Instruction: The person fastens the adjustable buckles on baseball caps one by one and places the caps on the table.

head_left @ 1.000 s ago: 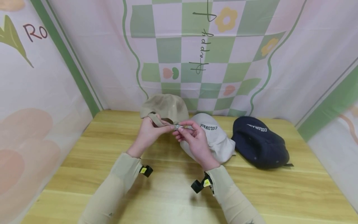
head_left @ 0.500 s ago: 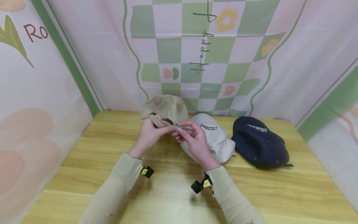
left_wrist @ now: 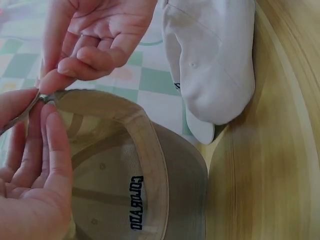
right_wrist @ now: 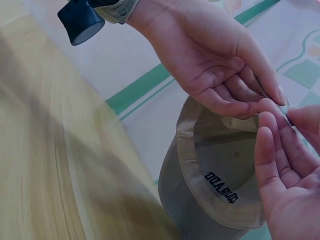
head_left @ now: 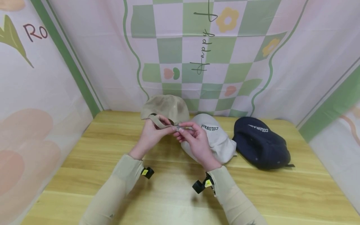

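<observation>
A beige baseball cap (head_left: 166, 107) hangs at the back left of the wooden table, its hollow inside and backwards dark lettering showing in both wrist views. My left hand (head_left: 150, 132) pinches the cap's adjustable back strap (head_left: 156, 120) between thumb and fingers. Close beside it, my right hand (head_left: 197, 142) pinches the strap at its small metal buckle (head_left: 178, 128) with thumb and forefinger. The fingertips of both hands meet there. In the left wrist view the strap bends up between the thumb and fingers of the left hand (left_wrist: 37, 185). Fingertips cover most of the buckle.
A white cap (head_left: 215, 137) lies right behind the right hand, and a navy cap (head_left: 261, 143) lies farther right; both carry lettering. Behind the table (head_left: 174, 193) hangs a printed curtain (head_left: 168, 50). Each wrist wears a small black camera (head_left: 199, 187).
Both hands stay in nearly the same place. The fingertips have drawn slightly closer together over the buckle, which shows less than before. The white and navy caps have not moved.
</observation>
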The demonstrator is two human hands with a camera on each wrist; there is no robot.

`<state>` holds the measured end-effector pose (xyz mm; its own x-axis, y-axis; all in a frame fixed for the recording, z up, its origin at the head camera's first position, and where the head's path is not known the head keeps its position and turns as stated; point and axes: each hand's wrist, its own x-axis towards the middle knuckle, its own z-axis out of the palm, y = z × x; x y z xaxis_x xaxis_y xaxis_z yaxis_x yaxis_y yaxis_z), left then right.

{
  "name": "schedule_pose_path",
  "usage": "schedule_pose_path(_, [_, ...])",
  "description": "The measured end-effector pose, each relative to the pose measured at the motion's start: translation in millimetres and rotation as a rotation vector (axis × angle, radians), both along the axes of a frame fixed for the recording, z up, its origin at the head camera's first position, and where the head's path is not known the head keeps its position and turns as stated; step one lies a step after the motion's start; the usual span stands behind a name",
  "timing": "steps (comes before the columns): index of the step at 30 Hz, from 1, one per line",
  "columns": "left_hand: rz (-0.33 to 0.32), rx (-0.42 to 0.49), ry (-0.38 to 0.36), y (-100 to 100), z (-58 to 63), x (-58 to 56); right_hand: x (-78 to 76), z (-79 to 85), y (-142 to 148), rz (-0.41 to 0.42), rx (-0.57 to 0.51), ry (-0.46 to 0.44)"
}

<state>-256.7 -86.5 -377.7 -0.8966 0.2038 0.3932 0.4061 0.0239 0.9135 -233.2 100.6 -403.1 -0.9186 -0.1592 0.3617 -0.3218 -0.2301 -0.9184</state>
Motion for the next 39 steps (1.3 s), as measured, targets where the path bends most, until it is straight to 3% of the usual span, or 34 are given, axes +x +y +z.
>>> schedule_pose_path(6, [-0.046,-0.03,-0.003,-2.1,1.1,-2.2,-0.6,-0.3,3.3,-0.005,0.003,0.008])
schedule_pose_path(11, [-0.038,-0.076,-0.014,-2.8,2.3,-2.8,-1.8,-0.2,4.5,-0.003,0.015,0.014])
schedule_pose_path(28, [-0.079,-0.015,-0.038,-1.1,-0.4,-1.8,-0.8,1.0,3.7,0.016,0.041,0.015])
schedule_pose_path(39, [-0.125,-0.089,-0.047,-3.6,3.5,-2.0,-2.1,1.7,7.9,-0.005,0.091,0.041])
